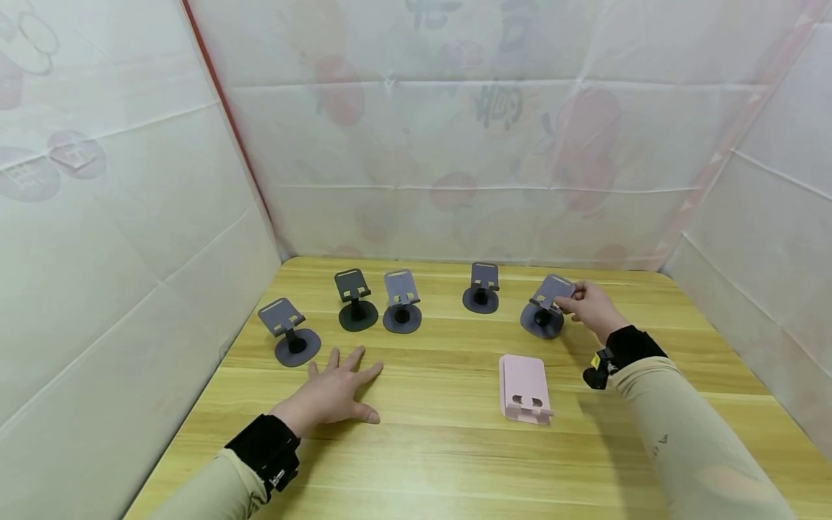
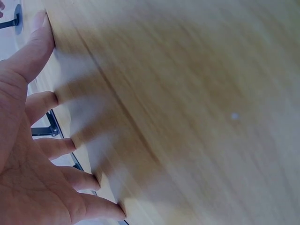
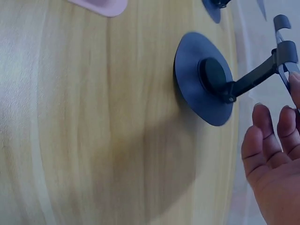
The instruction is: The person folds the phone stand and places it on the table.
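Rightmost phone stand (image 1: pixel 544 309) sits at the back right of the counter (image 1: pixel 455 448), last in a row of five dark stands. Our right hand (image 1: pixel 590 307) has its fingertips on the edge of the tilted cradle plate; the right wrist view shows the round base (image 3: pixel 205 77) flat on the wood and the hinged arm running up to the plate, with fingers (image 3: pixel 265 140) loosely curved beside it. Looks like a light pinch on the plate, not a full wrap.

Our left hand (image 1: pixel 334 393) lies flat, fingers spread wide, on the counter near the front left, holding nothing. Left wrist view confirms: palm down, fingers (image 2: pixel 42 101) splayed on the wood.

Judgement on the step: we're adjusting or setting the cradle angle. To do it well, keep the base planted and turn at the hinge only; the base is light, so pulling on the plate could tip or slide it. Steadying the base with a spare finger would help.

Around it: four more stands to the left, nearest one (image 1: pixel 482 287) close by, and a pink stand (image 1: pixel 523 388) folded flat in front, apart from the row.
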